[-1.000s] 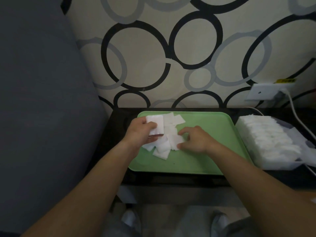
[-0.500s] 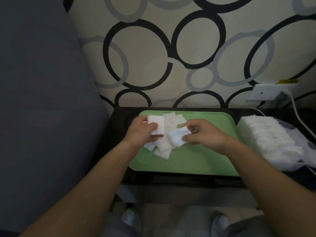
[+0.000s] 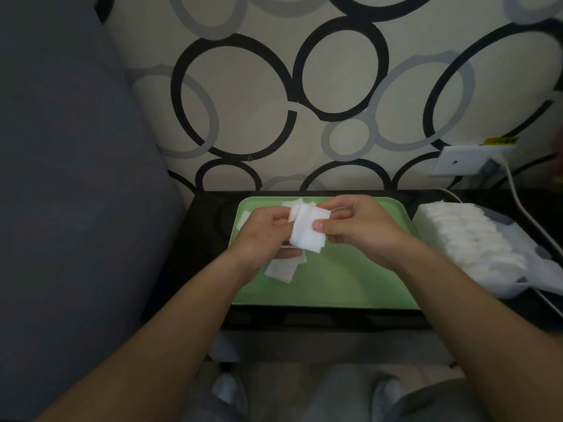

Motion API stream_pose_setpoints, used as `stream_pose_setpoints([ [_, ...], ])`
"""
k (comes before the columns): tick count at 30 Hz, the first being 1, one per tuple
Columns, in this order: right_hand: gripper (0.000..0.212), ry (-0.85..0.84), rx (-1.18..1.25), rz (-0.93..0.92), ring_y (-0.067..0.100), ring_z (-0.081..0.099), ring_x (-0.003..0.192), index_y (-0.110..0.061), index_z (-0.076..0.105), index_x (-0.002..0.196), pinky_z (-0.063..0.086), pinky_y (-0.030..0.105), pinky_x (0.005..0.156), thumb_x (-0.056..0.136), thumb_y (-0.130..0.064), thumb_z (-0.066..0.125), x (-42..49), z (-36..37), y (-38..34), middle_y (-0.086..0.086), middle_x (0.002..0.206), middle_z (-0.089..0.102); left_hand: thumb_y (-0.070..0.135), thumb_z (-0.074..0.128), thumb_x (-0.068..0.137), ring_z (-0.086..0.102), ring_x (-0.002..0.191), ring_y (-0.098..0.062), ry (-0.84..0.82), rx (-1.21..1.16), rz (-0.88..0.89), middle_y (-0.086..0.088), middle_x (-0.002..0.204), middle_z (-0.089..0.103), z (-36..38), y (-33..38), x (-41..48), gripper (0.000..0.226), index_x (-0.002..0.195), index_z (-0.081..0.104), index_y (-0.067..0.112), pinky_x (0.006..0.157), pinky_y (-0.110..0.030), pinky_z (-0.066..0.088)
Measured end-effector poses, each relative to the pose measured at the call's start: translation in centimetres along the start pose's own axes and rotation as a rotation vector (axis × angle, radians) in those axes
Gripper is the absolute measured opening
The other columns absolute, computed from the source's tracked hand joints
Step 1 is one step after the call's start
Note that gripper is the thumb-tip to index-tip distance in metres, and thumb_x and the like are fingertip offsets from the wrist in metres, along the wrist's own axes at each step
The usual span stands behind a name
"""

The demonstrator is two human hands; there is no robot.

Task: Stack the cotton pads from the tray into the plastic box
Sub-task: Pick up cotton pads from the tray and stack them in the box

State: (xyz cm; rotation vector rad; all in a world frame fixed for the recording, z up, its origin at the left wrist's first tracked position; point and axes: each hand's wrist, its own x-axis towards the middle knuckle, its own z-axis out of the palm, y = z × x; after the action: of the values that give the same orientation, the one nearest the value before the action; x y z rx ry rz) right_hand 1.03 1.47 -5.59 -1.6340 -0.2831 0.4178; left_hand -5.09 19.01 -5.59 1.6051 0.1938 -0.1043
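Above the green tray (image 3: 335, 287), where loose pads (image 3: 281, 271) lay, the left hand (image 3: 265, 233) gripped a small stack of cotton pads (image 3: 307, 236) and the right hand (image 3: 359, 226) pinched its right edge; squaring the edges before transfer to the plastic box (image 3: 472, 245) at right would probably help.

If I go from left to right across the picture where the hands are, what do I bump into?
grey cushion → left hand → cotton pads held between both hands → right hand → plastic box filled with pads
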Motion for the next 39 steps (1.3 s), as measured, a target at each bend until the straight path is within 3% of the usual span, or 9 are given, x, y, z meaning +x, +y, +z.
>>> stream_pose_setpoints([
  [7,0.027,0.071,-0.012,0.004,0.017,0.062,0.063,-0.009,0.068,0.095,0.053,0.029,0.064,0.073,0.001,0.082,-0.1,-0.5,0.0,-0.001,0.064,0.066,0.018,0.05,0.103,0.074,0.078,-0.016,-0.002,-0.062,-0.025,-0.004,0.092,0.076,0.9,0.4,0.0,0.02,0.101,0.071,0.019,0.06,-0.025,0.058],
  [11,0.029,0.109,-0.149,-0.04,0.014,0.061,0.068,-0.011,0.069,0.097,0.052,0.024,0.062,0.073,-0.007,0.084,-0.5,-0.6,0.0,0.005,0.08,0.065,0.031,0.053,0.102,0.076,0.085,-0.021,0.007,-0.059,-0.05,-0.006,0.096,0.077,1.3,0.4,0.2,0.021,0.105,0.07,0.018,0.067,-0.031,0.061],
  [14,0.039,0.171,-0.362,-0.107,0.009,0.058,0.075,-0.024,0.069,0.105,0.048,0.022,0.069,0.07,-0.023,0.088,-0.6,-1.1,0.3,-0.003,0.098,0.061,0.014,0.068,0.093,0.075,0.091,-0.02,-0.059,0.042,0.028,-0.007,0.102,0.077,1.8,0.0,0.2,0.015,0.108,0.069,0.015,0.076,-0.032,0.062],
  [17,0.041,0.068,-0.418,-0.146,0.011,0.062,0.086,-0.029,0.068,0.112,0.051,0.021,0.075,0.075,-0.023,0.084,-1.1,-1.9,0.0,-0.009,0.108,0.063,0.004,0.072,0.088,0.074,0.094,-0.023,-0.057,0.089,0.074,-0.008,0.104,0.077,2.6,-0.2,0.5,0.025,0.111,0.067,0.012,0.08,-0.038,0.062],
  [21,0.026,0.004,-0.567,-0.214,0.008,0.065,0.079,-0.024,0.073,0.099,0.056,0.036,0.08,0.077,-0.014,0.082,-1.9,-3.8,-0.2,-0.011,0.083,0.07,0.002,0.076,0.084,0.071,0.09,-0.019,-0.059,0.158,0.138,-0.009,0.099,0.074,4.5,-0.4,1.0,0.027,0.108,0.066,0.009,0.067,-0.031,0.061],
  [28,0.006,0.105,-0.594,-0.133,0.022,0.068,0.082,-0.013,0.074,0.09,0.056,0.043,0.079,0.085,-0.011,0.074,-5.3,-12.3,-2.5,0.005,0.085,0.073,0.006,0.072,0.088,0.073,0.067,-0.024,-0.118,0.196,0.128,-0.018,0.089,0.074,9.8,-0.2,1.9,0.017,0.101,0.063,0.012,0.06,-0.028,0.055],
  [32,0.008,0.217,-0.567,-0.027,0.02,0.067,0.086,-0.002,0.068,0.094,0.059,0.037,0.077,0.088,-0.009,0.067,-8.4,-18.5,-3.0,0.017,0.09,0.067,0.021,0.075,0.085,0.071,0.067,-0.017,-0.081,0.425,0.281,0.001,0.083,0.074,14.2,-0.3,2.9,0.009,0.09,0.068,0.024,0.066,-0.032,0.056],
  [36,0.011,0.217,-0.669,0.058,0.017,0.062,0.074,-0.006,0.068,0.09,0.052,0.023,0.061,0.087,0.001,0.061,-10.5,-23.1,-2.7,0.014,0.083,0.065,0.028,0.077,0.082,0.065,0.079,-0.009,-0.107,0.584,0.479,0.014,0.086,0.069,20.1,0.9,4.1,0.014,0.088,0.065,0.03,0.08,-0.03,0.054],
  [39,0.019,0.16,-0.701,0.094,0.012,0.059,0.07,-0.013,0.067,0.082,0.05,0.026,0.064,0.082,0.005,0.06,-10.9,-25.1,-2.1,0.006,0.079,0.063,0.037,0.077,0.078,0.059,0.107,-0.016,-0.185,0.818,0.552,0.007,0.116,0.063,23.8,2.1,6.0,0.041,0.114,0.062,0.028,0.094,-0.039,0.05],
])
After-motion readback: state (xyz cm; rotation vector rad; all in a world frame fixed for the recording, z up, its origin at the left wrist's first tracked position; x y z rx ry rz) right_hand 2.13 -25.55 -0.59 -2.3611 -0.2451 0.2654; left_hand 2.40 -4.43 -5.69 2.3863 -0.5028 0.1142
